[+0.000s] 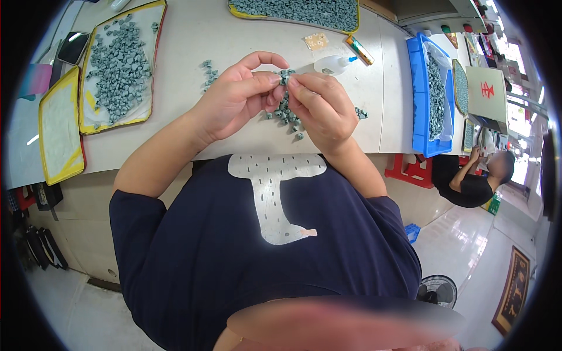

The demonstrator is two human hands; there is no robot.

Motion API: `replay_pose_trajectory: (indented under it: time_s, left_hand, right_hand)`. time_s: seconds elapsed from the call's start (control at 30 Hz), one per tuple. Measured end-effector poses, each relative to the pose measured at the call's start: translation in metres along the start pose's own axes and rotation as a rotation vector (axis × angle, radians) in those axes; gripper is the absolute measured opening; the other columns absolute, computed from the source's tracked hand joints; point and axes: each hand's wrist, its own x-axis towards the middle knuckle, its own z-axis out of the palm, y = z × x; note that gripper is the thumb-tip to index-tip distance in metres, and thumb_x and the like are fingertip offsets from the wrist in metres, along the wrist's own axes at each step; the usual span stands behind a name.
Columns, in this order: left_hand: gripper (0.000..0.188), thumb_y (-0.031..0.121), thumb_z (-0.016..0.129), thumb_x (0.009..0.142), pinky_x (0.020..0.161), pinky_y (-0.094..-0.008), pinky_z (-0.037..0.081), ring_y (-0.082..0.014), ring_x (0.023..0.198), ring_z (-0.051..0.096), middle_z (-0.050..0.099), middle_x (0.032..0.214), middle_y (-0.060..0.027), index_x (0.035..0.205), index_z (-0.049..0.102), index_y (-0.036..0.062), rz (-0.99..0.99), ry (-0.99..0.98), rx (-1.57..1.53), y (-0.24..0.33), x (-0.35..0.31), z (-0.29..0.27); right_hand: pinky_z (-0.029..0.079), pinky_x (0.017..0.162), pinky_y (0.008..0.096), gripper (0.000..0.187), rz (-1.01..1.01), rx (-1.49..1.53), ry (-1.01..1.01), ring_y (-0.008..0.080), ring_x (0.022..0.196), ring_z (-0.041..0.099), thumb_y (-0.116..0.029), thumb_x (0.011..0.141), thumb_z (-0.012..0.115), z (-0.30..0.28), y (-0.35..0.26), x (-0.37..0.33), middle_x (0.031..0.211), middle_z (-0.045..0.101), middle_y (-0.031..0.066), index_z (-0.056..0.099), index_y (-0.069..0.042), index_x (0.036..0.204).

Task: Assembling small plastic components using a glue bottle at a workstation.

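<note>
Above the white counter (175, 52), the left hand (234, 99) and right hand (321, 111) meet, fingers pinched together on a small grey-green bead cluster (285, 75). Steady fingertip pressure looks wise. More beads (287, 116) trail beneath toward the person; the cluster's own long axis cannot be told.

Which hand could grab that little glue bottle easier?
Probably the right hand. The glue bottle lies on the table just beyond it, while the left hand sits farther over. Both hands pinch small grey-green pieces, so its fingers must let go first.
</note>
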Motion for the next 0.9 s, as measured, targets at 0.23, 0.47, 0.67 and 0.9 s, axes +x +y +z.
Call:
replay_pose_trajectory:
  time_s: [0.23, 0.47, 0.67, 0.9]
  left_hand:
    - [0.024, 0.009, 0.050, 0.094, 0.072, -0.0250, 0.044, -0.0098, 0.076, 0.053, 0.059, 0.083, -0.0034, 0.117, 0.048, 0.0021, 0.003, 0.018, 0.007, 0.000, -0.004, -0.006]
    - [0.021, 0.010, 0.050, 0.095, 0.073, -0.0241, 0.044, -0.0094, 0.076, 0.052, 0.060, 0.084, -0.0036, 0.114, 0.051, 0.0018, 0.013, 0.061, 0.086, 0.002, -0.006, -0.009]
    - [0.020, 0.010, 0.049, 0.095, 0.073, -0.0234, 0.044, -0.0092, 0.076, 0.052, 0.060, 0.083, -0.0040, 0.113, 0.052, 0.0023, 0.093, 0.123, 0.277, -0.001, -0.005, -0.009]
    - [0.016, 0.008, 0.052, 0.095, 0.070, -0.0247, 0.047, -0.0114, 0.077, 0.058, 0.062, 0.081, -0.0043, 0.109, 0.053, 0.0010, 0.352, 0.167, 0.606, -0.009, -0.003, 0.012]
  right_hand:
    - [0.052, 0.064, 0.0318, 0.027, -0.028, -0.009, -0.043, 0.0261, 0.075, 0.063, 0.007, 0.060, 0.075, 0.006, -0.002, 0.001, 0.086, 0.064, 0.0135, 0.066, 0.006, 0.086]
    - [0.053, 0.064, 0.0329, 0.027, -0.100, -0.034, -0.056, 0.0265, 0.075, 0.063, 0.005, 0.057, 0.076, 0.011, 0.002, 0.000, 0.085, 0.063, 0.0132, 0.066, 0.007, 0.083]
    - [0.053, 0.063, 0.0322, 0.024, -0.061, 0.024, -0.064, 0.0257, 0.074, 0.063, 0.009, 0.058, 0.075, 0.016, 0.008, -0.001, 0.084, 0.063, 0.0134, 0.064, 0.006, 0.080]
    - [0.053, 0.062, 0.0296, 0.021, 0.192, 0.169, 0.056, 0.0213, 0.071, 0.064, 0.014, 0.064, 0.071, 0.010, 0.007, -0.008, 0.084, 0.065, 0.0135, 0.062, 0.004, 0.081]
